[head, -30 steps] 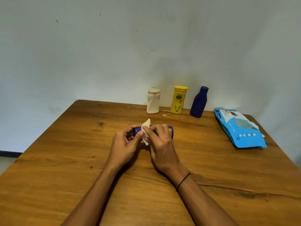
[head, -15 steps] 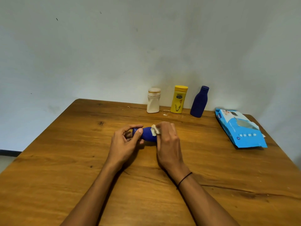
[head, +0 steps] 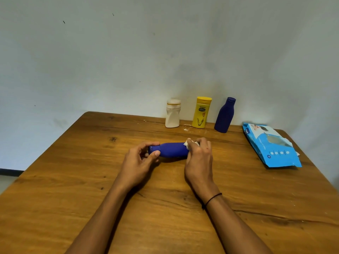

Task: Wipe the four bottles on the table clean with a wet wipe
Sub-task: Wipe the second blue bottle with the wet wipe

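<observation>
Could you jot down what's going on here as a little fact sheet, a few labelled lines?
Held item: dark blue plastic bottle, lying sideways
Left hand: grips the cap end
Right hand: presses a white wet wipe on the base end
Waiting by wall: white squat bottle, yellow bottle, tall dark blue bottle, all upright
Right side: light blue wipes pack
Surface: brown wooden table

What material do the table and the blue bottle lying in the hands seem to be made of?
Table: wood, probably varnished; grain, knots and a soft sheen show. Blue bottle: likely matte plastic, uniform colour with no sharp reflections.
</observation>
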Tool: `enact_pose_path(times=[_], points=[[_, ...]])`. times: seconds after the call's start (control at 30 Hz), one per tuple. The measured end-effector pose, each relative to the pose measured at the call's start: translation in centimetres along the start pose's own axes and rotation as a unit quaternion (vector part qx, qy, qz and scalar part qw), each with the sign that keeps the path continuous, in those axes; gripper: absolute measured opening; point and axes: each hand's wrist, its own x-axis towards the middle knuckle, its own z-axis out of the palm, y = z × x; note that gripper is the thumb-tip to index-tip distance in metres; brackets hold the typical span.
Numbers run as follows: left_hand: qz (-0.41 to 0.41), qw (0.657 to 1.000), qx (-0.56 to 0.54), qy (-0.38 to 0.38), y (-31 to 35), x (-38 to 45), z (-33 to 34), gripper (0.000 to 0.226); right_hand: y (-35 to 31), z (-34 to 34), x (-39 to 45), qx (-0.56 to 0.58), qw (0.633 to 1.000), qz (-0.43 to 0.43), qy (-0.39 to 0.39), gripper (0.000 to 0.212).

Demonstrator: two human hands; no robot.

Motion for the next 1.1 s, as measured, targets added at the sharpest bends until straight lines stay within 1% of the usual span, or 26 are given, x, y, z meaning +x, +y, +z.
enact_pose_path(times=[0.07,0.1,0.17,0.27,0.37,0.43,0.47,0.5,0.57,0.63,0.67,0.73,0.8,0.87,0.97,1.03,1.1], points=[[0.023,0.996,0.084,0.022,-0.3,0.1,0.0,0.036,-0.1,-0.1,0.0,0.002,1.0,0.006,0.004,0.049],[0.031,0.994,0.102,0.031,-0.4,0.1,0.1,0.037,-0.4,-0.1,-0.2,0.008,1.0,-0.009,0.001,0.049],[0.047,0.991,0.117,0.043,-0.3,0.0,0.4,0.041,-1.2,0.1,-0.7,0.031,0.997,-0.07,-0.012,0.048],[0.067,0.988,0.135,0.041,0.2,-0.3,0.5,0.051,-1.9,0.5,-1.4,0.08,0.981,-0.173,-0.039,0.045],[0.097,0.985,0.132,0.049,0.3,-0.4,0.3,0.034,-1.7,0.4,-1.4,0.124,0.965,-0.226,-0.046,0.041],[0.089,0.986,0.128,0.053,0.3,-0.3,0.5,0.028,-1.2,0.4,-1.3,0.119,0.965,-0.228,-0.041,0.042],[0.08,0.989,0.118,0.049,0.3,-0.3,0.6,0.027,-1.0,0.5,-1.2,0.102,0.97,-0.216,-0.036,0.042],[0.072,0.99,0.108,0.046,0.3,-0.3,0.8,0.027,-0.9,0.5,-1.1,0.083,0.978,-0.19,-0.029,0.042],[0.067,0.991,0.104,0.052,0.5,-0.2,0.8,0.026,-0.7,0.5,-0.8,0.05,0.993,-0.107,-0.004,0.041],[0.07,0.989,0.114,0.061,0.5,-0.2,0.6,0.025,-0.3,0.3,-0.4,0.025,0.999,-0.041,0.023,0.041],[0.074,0.988,0.123,0.064,0.5,-0.2,0.6,0.025,0.0,0.2,-0.2,0.018,0.999,-0.023,0.03,0.042],[0.08,0.983,0.146,0.073,0.6,-0.3,0.7,0.024,0.0,0.2,-0.1,0.017,0.999,-0.014,0.033,0.044],[0.073,0.981,0.161,0.08,0.5,-0.2,1.0,0.025,-0.4,0.3,-0.4,0.029,0.998,-0.045,0.032,0.046],[0.057,0.98,0.171,0.083,0.4,-0.1,1.3,0.028,-1.2,0.4,-1.0,0.054,0.992,-0.108,0.02,0.05],[0.055,0.982,0.158,0.085,0.4,-0.1,1.3,0.029,-2.3,0.7,-1.9,0.09,0.975,-0.204,-0.022,0.058],[0.047,0.986,0.138,0.081,0.3,-0.1,1.2,0.027,-2.5,0.9,-2.1,0.089,0.968,-0.232,-0.032,0.061],[0.036,0.989,0.121,0.074,0.0,0.0,1.2,0.028,-2.0,1.1,-1.9,0.077,0.969,-0.236,-0.02,0.062]])
